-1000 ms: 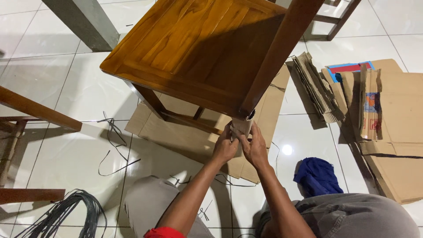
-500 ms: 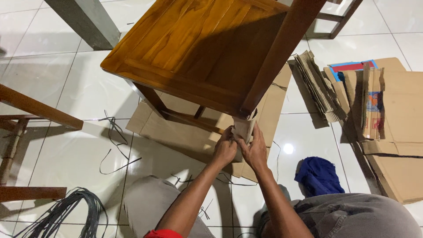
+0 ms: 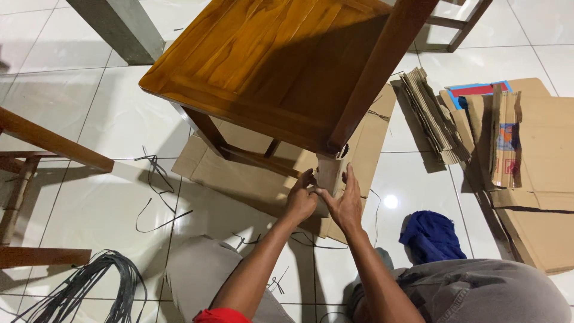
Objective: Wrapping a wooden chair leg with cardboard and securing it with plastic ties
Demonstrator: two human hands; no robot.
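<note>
A wooden chair (image 3: 269, 66) with a glossy brown seat stands on a flat cardboard sheet (image 3: 239, 176). A strip of cardboard wrap (image 3: 330, 170) goes round its front leg just under the seat corner. My left hand (image 3: 301, 200) presses the wrap from the left with curled fingers. From the right, my right hand (image 3: 345, 200) holds the same wrap, fingers stretched up along it. Both hands touch each other at the leg.
Folded cardboard strips (image 3: 430, 116) and flattened boxes (image 3: 526, 161) lie at the right. A blue cloth (image 3: 431, 236) sits by my right knee. A bundle of black straps (image 3: 89, 290) is at the lower left, loose strap pieces (image 3: 152, 185) nearby. Another wooden frame (image 3: 36, 149) stands at the left.
My hands have shifted slightly lower on the wrap, and the right hand's fingers have spread flatter against it. The chair has not moved.
</note>
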